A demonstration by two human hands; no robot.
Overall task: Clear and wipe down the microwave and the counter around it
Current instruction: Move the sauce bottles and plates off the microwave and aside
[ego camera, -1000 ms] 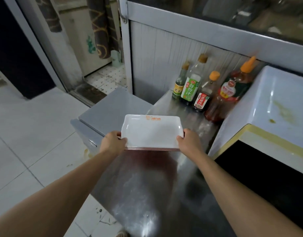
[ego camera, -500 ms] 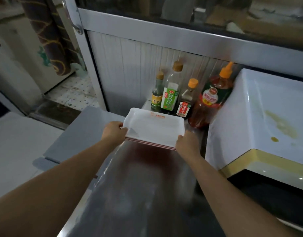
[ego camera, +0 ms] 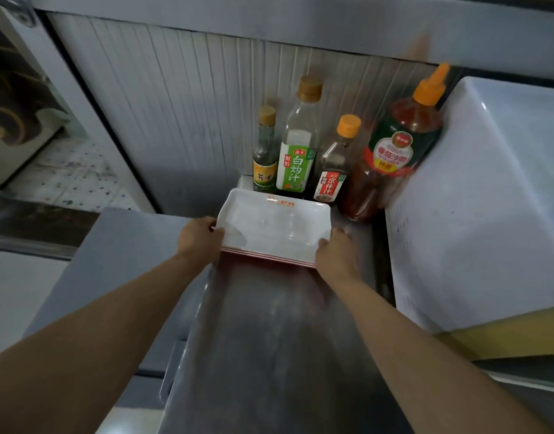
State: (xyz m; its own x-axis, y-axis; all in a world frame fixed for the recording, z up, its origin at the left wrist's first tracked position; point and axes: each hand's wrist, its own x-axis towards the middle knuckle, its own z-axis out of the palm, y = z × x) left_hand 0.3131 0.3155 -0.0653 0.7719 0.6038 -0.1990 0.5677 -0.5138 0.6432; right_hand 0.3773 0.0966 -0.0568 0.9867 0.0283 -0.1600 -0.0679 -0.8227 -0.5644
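Note:
A stack of white rectangular trays (ego camera: 271,228) with red undersides sits low over the steel counter (ego camera: 275,339), just in front of the sauce bottles. My left hand (ego camera: 199,238) grips the stack's left edge and my right hand (ego camera: 336,250) grips its near right corner. The white microwave (ego camera: 476,214) stands at the right, its top stained, its dark front at the lower right.
Several sauce bottles stand against the ribbed wall: a small one (ego camera: 264,155), a green-labelled one (ego camera: 297,151), a red-labelled one (ego camera: 333,166) and a big ketchup bottle (ego camera: 394,151). A grey lower surface (ego camera: 122,264) adjoins the counter on the left.
Both hands have carried the tray stack away from me toward the bottles and lower to the counter. The view has closed in on the back corner.

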